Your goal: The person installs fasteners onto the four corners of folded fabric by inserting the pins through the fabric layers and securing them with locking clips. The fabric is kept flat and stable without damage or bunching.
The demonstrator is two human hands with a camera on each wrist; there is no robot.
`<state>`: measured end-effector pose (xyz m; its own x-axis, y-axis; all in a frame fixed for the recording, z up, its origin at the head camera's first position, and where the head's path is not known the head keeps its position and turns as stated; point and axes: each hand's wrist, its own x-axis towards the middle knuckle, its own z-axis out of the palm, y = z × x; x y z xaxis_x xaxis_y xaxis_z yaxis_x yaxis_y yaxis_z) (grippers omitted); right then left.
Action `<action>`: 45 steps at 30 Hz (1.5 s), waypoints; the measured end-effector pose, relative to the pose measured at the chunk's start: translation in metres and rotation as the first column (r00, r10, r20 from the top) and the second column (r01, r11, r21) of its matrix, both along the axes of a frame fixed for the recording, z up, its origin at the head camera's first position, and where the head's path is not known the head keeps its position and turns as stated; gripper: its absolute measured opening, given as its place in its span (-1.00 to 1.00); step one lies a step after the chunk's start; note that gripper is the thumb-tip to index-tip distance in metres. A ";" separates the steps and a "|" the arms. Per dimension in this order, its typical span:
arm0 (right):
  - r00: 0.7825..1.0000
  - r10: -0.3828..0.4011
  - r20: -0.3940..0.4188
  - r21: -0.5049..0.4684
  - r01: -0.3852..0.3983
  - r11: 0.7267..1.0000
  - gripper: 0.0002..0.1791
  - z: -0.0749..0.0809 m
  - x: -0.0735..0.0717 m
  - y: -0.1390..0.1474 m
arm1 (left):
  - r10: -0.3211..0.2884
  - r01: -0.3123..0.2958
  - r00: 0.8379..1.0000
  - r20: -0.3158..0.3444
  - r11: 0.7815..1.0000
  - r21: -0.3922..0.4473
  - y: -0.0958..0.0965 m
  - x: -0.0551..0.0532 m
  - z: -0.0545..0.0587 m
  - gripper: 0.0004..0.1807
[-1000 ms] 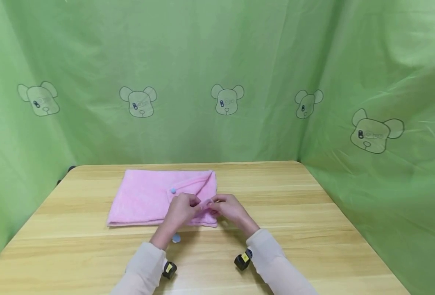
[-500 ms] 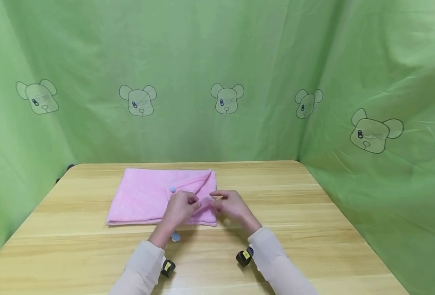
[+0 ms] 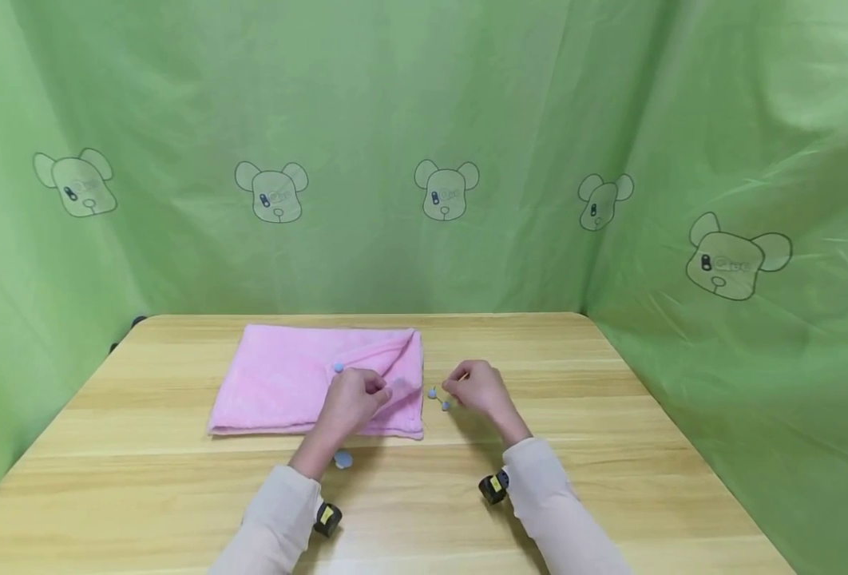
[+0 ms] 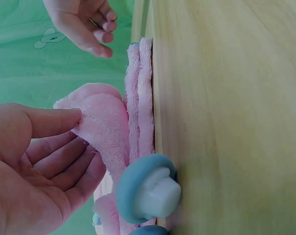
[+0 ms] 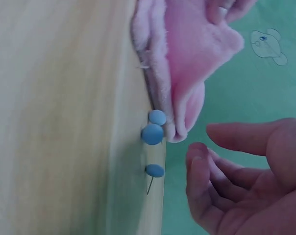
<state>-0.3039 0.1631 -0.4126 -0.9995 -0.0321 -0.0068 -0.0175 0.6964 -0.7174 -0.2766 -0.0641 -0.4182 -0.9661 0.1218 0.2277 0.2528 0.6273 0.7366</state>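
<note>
We see left hand (image 3: 350, 402) pinching raised flap (image 4: 100, 117) of pink cloth (image 3: 280, 375), folded on wooden table (image 3: 611, 463); right hand (image 3: 483, 389), thumb and fingertips apart, near blue-headed pins (image 5: 155, 170) beside cloth.

Is a pale, wood-grained table (image 3: 611, 447) with rounded far corners. Bears a folded pink plush cloth (image 3: 273, 383) left of centre; just right of it, small blue round-headed pins (image 3: 445, 406); just before its near edge, a blue-and-white mushroom-shaped piece (image 3: 342, 460).

Cloth (image 4: 104, 117) close in 2 wrist views
</note>
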 end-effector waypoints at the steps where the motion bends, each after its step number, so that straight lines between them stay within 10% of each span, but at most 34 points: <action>1: 1.000 0.016 0.016 0.029 -0.016 0.999 -0.86 -0.001 0.000 0.000 | 0.000 0.000 1.000 -0.005 1.000 -0.002 0.000 0.000 0.000 -0.96; 9: 0.991 0.063 0.122 0.162 -0.083 0.983 -0.77 -0.008 0.004 -0.005 | -0.008 0.007 1.000 0.010 1.000 0.009 0.001 0.000 0.000 -0.95; 31: 0.999 0.038 0.011 0.292 -0.040 0.956 -0.73 -0.015 0.005 -0.008 | 0.015 -0.015 0.999 0.032 1.000 -0.009 0.003 0.001 -0.002 -0.92; 45: 0.997 0.083 -0.008 0.205 -0.080 0.975 -0.90 -0.011 0.005 -0.009 | 0.034 -0.034 0.999 0.000 0.999 -0.005 0.002 0.002 -0.002 -0.93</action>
<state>-0.2990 0.1546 -0.4240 -0.9936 -0.1131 -0.0055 -0.0907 0.8242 -0.5589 -0.2747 -0.0624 -0.4202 -0.9696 0.0902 0.2275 0.2316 0.6395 0.7331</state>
